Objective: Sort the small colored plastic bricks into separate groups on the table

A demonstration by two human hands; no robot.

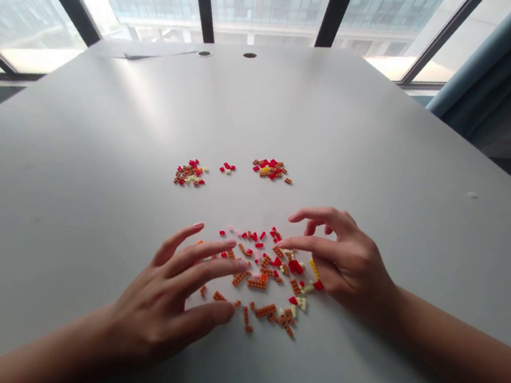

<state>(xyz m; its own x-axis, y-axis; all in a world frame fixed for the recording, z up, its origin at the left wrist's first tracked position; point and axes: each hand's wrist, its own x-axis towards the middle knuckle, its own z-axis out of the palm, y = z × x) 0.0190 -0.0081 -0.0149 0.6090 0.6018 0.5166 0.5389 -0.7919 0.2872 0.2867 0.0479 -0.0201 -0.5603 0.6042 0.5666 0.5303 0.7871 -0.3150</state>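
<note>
Two bare hands lie over a gray table [99, 164], one on each side of a big loose spread of tiny toy bricks [262, 280]. The bricks are red, orange, yellow, cream and pink, and many are thin and long.

The left hand [159, 311] is open, with its fingers spread and bent a bit. Its fingertips are over the left side of the spread, and it holds no brick that I can see. The right hand [345, 260] is open too, with curved fingers, and holds no brick that I can see. Its pointing finger [305, 244] reaches over the top right part of the spread. I cannot tell if any finger touches a brick.

Farther up the table, a small heap of bricks [191, 173] and a second heap [270, 169] sit in tight bunches, with a few red bricks [227, 168] between them. So some bricks are in heaps now, and many lie loose under the hands
</note>
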